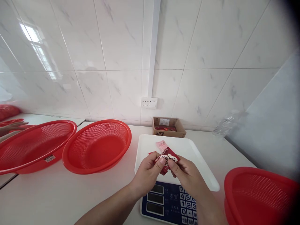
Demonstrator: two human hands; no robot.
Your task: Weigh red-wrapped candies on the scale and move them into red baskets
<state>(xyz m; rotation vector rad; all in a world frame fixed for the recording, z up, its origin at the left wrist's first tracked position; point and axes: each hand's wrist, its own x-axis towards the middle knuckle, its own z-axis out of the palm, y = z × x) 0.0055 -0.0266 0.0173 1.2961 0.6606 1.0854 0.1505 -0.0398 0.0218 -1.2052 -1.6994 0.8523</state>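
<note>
Several small red candy packets [172, 153] with white lettering are pinched together between my two hands. My left hand [150, 168] closes on them from the left, its thumb pressed on the front. From the right, my right hand [186, 172] grips the same bunch, thumb also in front. A pale pink packet [161, 145] sticks up at the top of the bunch. Both hands are above the white weighing pan [145, 143] of a digital scale. Below them is the scale's dark blue keypad panel [172, 195], partly hidden by my right forearm; its displays look dark.
Red plastic baskets stand at the middle left [98, 150], the far left [42, 140] and the right [257, 187]. A cardboard box [171, 132] with red packets sits behind the scale. A clear plastic bottle [226, 125] lies near the tiled wall, below a socket [149, 102].
</note>
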